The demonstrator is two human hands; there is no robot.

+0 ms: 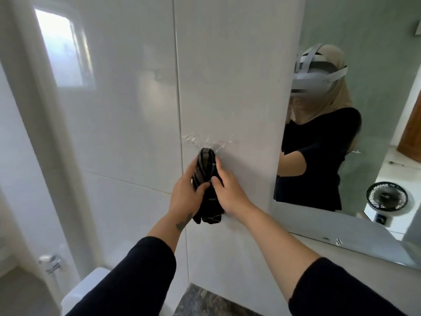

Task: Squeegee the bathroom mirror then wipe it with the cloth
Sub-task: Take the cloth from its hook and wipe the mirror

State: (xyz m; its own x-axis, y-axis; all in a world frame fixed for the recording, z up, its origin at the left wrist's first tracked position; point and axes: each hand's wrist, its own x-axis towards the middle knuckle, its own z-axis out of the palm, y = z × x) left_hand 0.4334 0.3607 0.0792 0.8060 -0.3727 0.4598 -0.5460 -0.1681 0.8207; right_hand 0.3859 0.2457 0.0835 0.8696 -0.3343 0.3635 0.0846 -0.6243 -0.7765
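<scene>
Both hands clamped on dark striped cloth [206, 179]: left hand [185, 197], right hand [230, 190]. Cloth at clear wall hook [211, 142] on tile, left of mirror [364, 110]. Risk: hook's adhesive may give w/ hard tug; no squeegee in view.

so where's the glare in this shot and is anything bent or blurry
Head view: a window reflection glares on the glossy wall tile at upper left; the wide lens bows the door frame and the mirror edge; the toilet corner is soft, while the left hand, right hand and dark cloth stay fairly sharp.
</scene>
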